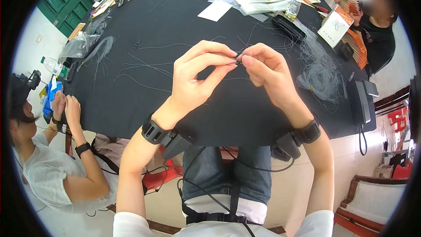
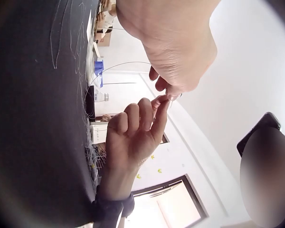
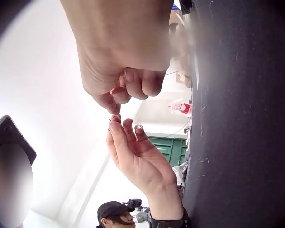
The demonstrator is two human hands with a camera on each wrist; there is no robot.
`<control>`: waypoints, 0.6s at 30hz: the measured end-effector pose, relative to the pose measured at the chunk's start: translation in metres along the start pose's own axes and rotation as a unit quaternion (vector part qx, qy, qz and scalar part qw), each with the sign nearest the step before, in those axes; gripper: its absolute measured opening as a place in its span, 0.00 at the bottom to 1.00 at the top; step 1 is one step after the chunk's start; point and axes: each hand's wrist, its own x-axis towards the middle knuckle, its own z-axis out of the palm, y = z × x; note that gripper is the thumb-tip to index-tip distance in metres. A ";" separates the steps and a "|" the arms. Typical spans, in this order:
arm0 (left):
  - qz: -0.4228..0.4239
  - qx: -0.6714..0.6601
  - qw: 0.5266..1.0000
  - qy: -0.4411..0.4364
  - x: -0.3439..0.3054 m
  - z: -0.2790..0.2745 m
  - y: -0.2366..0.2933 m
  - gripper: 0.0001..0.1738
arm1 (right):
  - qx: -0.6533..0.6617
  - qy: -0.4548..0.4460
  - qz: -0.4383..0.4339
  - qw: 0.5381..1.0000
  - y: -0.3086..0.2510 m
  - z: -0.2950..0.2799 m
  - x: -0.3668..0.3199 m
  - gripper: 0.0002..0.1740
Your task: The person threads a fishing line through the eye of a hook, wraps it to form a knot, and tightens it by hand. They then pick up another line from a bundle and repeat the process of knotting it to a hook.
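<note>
Above the black table my left hand [image 1: 196, 71] and right hand [image 1: 270, 71] meet at the fingertips. Thumb and forefinger of the left hand pinch a thin grey line [image 2: 124, 62] that curves away toward the table in the left wrist view. The right thumb and forefinger pinch it too, close beside, with the other right fingers curled in. Whatever small part lies between the fingertips is mostly hidden. Several loose lines [image 1: 151, 65] lie on the cloth behind and left of the hands.
A tangled coil of line [image 1: 319, 81] lies at the right, near a black case [image 1: 288, 27] and a white box [image 1: 335, 26]. Plastic packets [image 1: 265, 2] and papers cover the far side. One person [image 1: 66, 166] sits at the left, another [image 1: 379, 35] at the far right.
</note>
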 end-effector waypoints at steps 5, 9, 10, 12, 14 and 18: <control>-0.004 -0.006 1.000 0.001 0.000 0.000 0.000 0.08 | 0.001 0.000 -0.007 1.000 0.001 0.001 0.000 0.07; -0.010 -0.009 1.000 0.002 0.000 0.000 0.001 0.08 | 0.001 -0.005 -0.009 1.000 0.001 0.000 0.000 0.07; -0.013 -0.010 1.000 0.003 0.000 0.000 0.001 0.08 | 0.002 -0.005 -0.008 1.000 0.000 0.001 0.000 0.07; -0.010 -0.008 1.000 0.003 0.000 0.000 0.001 0.08 | 0.000 -0.005 -0.005 1.000 0.000 0.001 0.000 0.07; -0.007 -0.006 1.000 0.001 0.000 0.000 0.000 0.07 | -0.003 -0.003 -0.003 1.000 0.001 0.000 0.001 0.07; -0.001 -0.004 1.000 -0.001 0.001 0.000 0.001 0.07 | -0.012 0.000 -0.001 1.000 0.002 -0.001 0.001 0.08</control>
